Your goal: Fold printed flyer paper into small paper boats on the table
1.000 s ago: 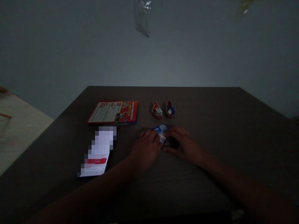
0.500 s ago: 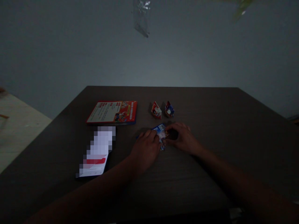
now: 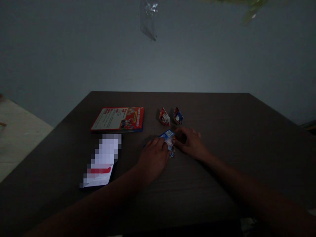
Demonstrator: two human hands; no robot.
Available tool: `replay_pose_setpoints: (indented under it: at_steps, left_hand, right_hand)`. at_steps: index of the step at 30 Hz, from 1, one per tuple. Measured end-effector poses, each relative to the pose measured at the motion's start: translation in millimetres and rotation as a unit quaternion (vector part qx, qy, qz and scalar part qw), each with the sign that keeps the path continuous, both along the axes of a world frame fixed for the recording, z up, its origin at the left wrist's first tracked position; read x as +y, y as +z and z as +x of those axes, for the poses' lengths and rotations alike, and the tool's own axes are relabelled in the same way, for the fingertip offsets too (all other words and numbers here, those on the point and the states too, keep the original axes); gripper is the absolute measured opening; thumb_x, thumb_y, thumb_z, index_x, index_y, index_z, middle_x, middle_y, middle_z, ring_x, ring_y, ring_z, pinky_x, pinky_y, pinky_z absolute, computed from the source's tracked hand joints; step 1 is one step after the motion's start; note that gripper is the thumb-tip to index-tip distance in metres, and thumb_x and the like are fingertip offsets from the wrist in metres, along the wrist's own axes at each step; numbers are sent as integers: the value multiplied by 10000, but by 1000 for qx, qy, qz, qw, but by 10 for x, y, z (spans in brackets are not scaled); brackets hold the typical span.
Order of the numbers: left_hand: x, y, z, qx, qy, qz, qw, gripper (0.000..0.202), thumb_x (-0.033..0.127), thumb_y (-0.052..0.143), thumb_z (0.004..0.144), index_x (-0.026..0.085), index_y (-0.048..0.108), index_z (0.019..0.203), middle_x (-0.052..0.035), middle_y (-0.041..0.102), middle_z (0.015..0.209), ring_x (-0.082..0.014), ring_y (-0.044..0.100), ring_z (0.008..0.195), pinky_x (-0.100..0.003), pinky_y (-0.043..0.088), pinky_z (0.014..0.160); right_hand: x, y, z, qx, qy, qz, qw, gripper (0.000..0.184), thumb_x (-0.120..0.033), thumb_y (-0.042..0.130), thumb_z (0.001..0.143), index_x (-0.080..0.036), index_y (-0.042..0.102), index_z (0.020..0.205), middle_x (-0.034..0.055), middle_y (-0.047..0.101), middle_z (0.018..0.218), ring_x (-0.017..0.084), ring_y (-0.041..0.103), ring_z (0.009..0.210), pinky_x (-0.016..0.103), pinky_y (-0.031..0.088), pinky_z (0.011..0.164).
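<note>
In the head view a blue printed card (image 3: pixel 169 133) with a QR code lies on the table between my hands, partly covered by them. My left hand (image 3: pixel 155 153) holds it down from the left, fingers together and slightly curled. At the card's right edge, my right hand (image 3: pixel 190 141) has thumb and index finger closed in a pinch on it. A small patterned piece (image 3: pixel 172 152) shows below the card; whether it is part of it I cannot tell. Just beyond stand a red folded card piece (image 3: pixel 164 117) and a dark blue one (image 3: pixel 178 116).
A red-and-cream printed booklet (image 3: pixel 111 118) lies at the back left of the dark wooden table (image 3: pixel 209 108). Nearer me is a phone (image 3: pixel 103 161) with a lit, partly blurred screen. A clear plastic bag (image 3: pixel 148 19) hangs on the grey wall.
My right thumb has shifted slightly up along the card's right edge, and the fingers have moved a little. The left hand stays in place on the card. The view has shifted slightly.
</note>
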State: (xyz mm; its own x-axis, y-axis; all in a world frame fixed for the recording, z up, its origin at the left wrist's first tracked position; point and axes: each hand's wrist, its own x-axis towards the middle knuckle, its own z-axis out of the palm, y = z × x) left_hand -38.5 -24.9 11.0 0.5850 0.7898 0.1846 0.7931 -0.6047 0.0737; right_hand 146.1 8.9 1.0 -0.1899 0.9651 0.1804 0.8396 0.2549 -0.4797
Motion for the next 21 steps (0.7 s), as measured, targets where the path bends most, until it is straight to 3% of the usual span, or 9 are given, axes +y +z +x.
replay_pose_setpoints:
  at_steps: [11,17,21]
  left_hand:
    - [-4,2,-4,13,-4,12,1000,240,257,419,932,127,604,1009,-108,569,1076,-254,512,1029,-394,428,871]
    - [5,-8,-18,3,-14,-1,1000,237,254,420,929,128,596,1026,-109,567,1083,-249,507,1034,-398,427,889]
    - [-2,31,-56,-1,-29,-21,999,251,222,427,914,141,570,1104,-111,558,1128,-249,503,1059,-411,422,913]
  right_hand:
    - [81,-46,-8,-23,-44,32,998,179,-367,543,827,-232,585,936,28,640,742,246,543,810,379,310,745]
    - [143,-61,24,-21,-66,40,997,171,-383,548,818,-224,601,847,43,653,760,250,556,805,401,327,756]
    - [155,-55,96,7,-45,26,999,194,-387,538,829,-213,613,788,32,651,718,225,580,739,388,377,734]
